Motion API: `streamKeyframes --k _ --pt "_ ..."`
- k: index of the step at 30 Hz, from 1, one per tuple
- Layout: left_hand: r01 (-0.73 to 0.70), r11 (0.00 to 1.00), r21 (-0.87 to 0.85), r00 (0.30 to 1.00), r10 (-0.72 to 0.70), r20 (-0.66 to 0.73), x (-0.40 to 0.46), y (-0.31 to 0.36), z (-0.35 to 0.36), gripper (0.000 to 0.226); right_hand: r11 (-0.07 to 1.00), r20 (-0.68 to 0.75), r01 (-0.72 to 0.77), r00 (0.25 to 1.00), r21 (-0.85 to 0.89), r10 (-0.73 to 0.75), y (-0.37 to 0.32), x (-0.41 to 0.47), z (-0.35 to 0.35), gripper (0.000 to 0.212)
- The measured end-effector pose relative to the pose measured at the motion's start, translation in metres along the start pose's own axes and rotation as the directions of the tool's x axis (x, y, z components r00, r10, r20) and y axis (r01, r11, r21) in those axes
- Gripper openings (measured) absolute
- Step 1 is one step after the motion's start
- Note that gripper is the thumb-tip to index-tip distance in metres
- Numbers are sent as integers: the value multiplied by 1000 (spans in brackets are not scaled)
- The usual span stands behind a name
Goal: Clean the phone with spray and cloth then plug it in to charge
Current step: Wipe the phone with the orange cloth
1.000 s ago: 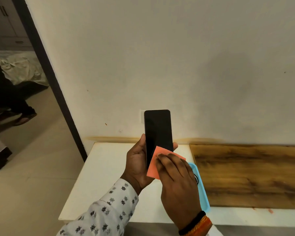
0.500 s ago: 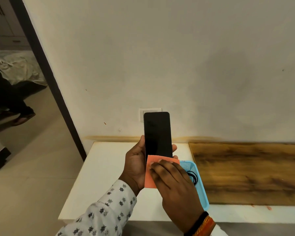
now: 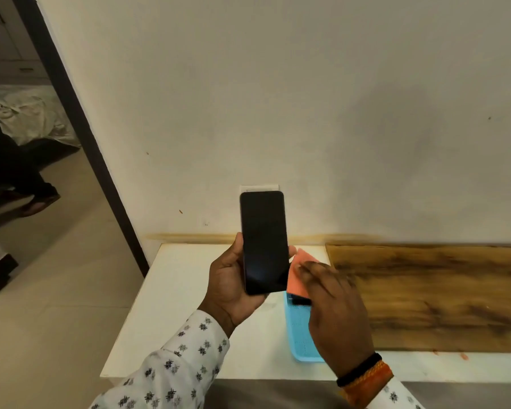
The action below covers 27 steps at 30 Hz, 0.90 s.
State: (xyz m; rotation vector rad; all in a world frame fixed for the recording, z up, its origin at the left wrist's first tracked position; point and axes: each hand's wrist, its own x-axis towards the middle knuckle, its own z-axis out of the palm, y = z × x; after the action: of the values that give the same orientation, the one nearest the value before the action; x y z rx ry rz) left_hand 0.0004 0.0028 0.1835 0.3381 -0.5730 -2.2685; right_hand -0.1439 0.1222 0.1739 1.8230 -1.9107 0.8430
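At the middle of the frame, the phone (image 3: 264,243) is held upright by the left hand (image 3: 233,286), with the fingers wrapped around its sides. Just right of it, an orange cloth (image 3: 300,274) is pressed under the flat fingers of the right hand (image 3: 334,314), beside the phone's lower right edge. A blue basket (image 3: 300,338) is seen below on the white desk (image 3: 171,305). The phone could be knocked loose and dropped if it is rubbed too hard. A wall socket (image 3: 258,188) is seen behind the phone.
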Motion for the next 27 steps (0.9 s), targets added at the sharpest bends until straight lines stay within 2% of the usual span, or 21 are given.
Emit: streamKeyframes --k 1,3,5,6,8,10,12,13,14,15,19,21,23,27 --pt "-33 999 -13 999 33 -10 -1 3 -3 55 981 31 -153 988 121 150 4 -1 3 52" --pt "-78 996 -39 996 76 -49 -2 9 -7 56 846 173 -419 908 329 382 10 -4 14 42" --pt "-94 994 -50 993 90 -75 -4 13 -11 57 688 324 -580 814 436 481 10 -9 28 27" --pt "-99 994 -53 992 95 -79 -6 15 -13 56 621 381 -645 764 446 520 8 -12 37 19" --pt "-101 994 -46 991 97 -93 -9 17 -16 55 548 434 -742 670 386 602 3 -18 58 21" --pt "-98 995 -28 989 95 -112 -11 18 -20 56 389 522 -839 542 380 658 -4 -24 75 21" --pt "-95 995 -24 988 92 -121 -14 20 -23 56 163 670 -907 399 388 626 -13 -30 92 28" --pt "-93 995 -24 988 89 -126 -14 20 -25 56 80 720 -919 354 385 596 -17 -33 99 32" --pt "-91 996 -25 988 87 -130 -15 21 -27 56 50 747 -927 332 373 576 -21 -34 105 34" --pt "-90 996 -26 987 85 -136 -15 22 -29 56 64 748 -930 330 361 575 -24 -35 110 35" --pt "-85 996 -31 985 79 -151 -15 21 -37 54 251 627 -929 369 272 686 -31 -31 118 46" --pt "-77 997 -23 986 73 -148 -16 20 -41 55 384 634 -906 405 180 658 -30 -31 121 42" --pt "-74 997 -22 987 70 -146 -17 19 -43 56 519 676 -852 422 68 604 -29 -33 127 28" --pt "-72 997 -35 986 66 -151 -16 19 -44 55 629 712 -777 453 20 537 -32 -36 130 22"
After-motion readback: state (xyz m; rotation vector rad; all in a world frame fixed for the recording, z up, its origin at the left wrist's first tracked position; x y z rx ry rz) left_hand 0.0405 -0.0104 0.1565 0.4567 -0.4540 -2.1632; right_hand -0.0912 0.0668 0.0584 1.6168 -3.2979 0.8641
